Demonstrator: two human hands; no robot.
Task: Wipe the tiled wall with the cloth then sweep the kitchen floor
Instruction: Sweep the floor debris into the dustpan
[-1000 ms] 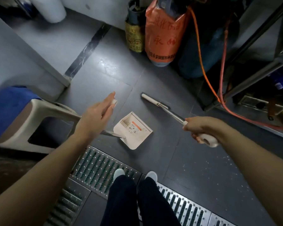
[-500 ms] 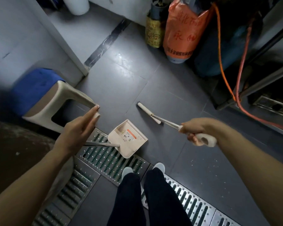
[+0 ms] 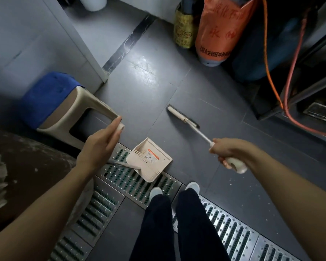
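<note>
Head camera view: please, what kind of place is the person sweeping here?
Probably a working, perhaps commercial, kitchen. A perforated metal drain grate runs across the grey tiled floor, an orange-wrapped gas cylinder stands by the wall, and orange hoses lead toward a metal frame.

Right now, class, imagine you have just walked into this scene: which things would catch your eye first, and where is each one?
Two bare arms reach down: the right hand grips a long-handled broom whose head rests on the grey tiles, and the left hand holds the handle of a beige dustpan by the metal drain grate. An orange-wrapped gas cylinder stands at the top, and a stool draped in a blue cloth sits at left.
</note>
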